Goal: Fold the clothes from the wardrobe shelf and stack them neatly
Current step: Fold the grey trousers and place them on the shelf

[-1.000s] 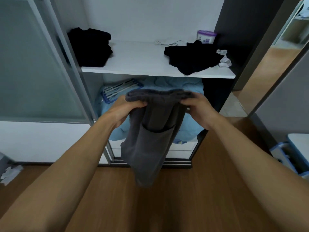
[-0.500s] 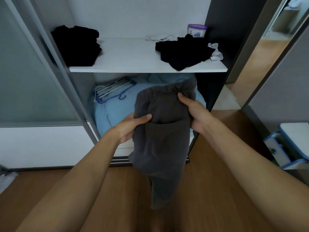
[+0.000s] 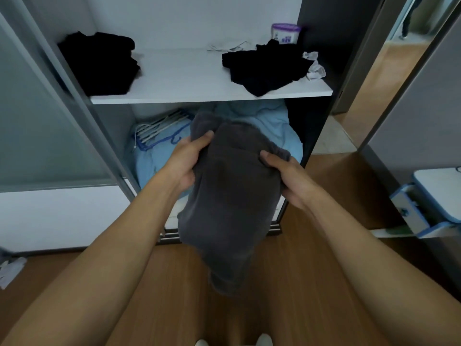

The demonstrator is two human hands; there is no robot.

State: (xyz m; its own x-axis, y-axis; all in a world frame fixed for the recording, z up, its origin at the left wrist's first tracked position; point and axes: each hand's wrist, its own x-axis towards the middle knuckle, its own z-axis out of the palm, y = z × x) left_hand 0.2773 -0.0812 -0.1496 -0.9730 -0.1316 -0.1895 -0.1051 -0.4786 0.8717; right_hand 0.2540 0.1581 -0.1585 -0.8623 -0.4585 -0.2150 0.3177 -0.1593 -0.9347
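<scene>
Grey garment [image 3: 232,196], thick and soft-looking, hangs in the middle of the frame, held up in front of an open wardrobe. Its upper part is bunched between two hands and its lower end droops to a narrow point above the wooden floor [image 3: 174,300].

The left hand [image 3: 187,161], left of centre, grips the garment's left edge with the thumb lying across the front and the fingers curled out of sight behind the fabric. The right hand [image 3: 289,178], right of centre, grips the right edge in the same way, thumb on the front and fingers wrapped round the cloth. Both bare forearms reach in from the lower corners.

Above the hands runs a white wardrobe shelf [image 3: 189,73]. On its left end, in the upper left of the frame, sits a folded pile of black clothes [image 3: 99,63]. On its right end lies a crumpled black heap [image 3: 267,66], with a small white cloth [image 3: 315,68] touching its right side and a purple-lidded tub [image 3: 285,33] behind it.

Below the shelf, light blue bedding [image 3: 274,128] fills the compartment, with a bundle of hangers [image 3: 159,128] resting on its left side. A frosted sliding door [image 3: 37,121] covers the far left. At the right edge stands a blue and white unit with an open drawer [image 3: 414,211].
</scene>
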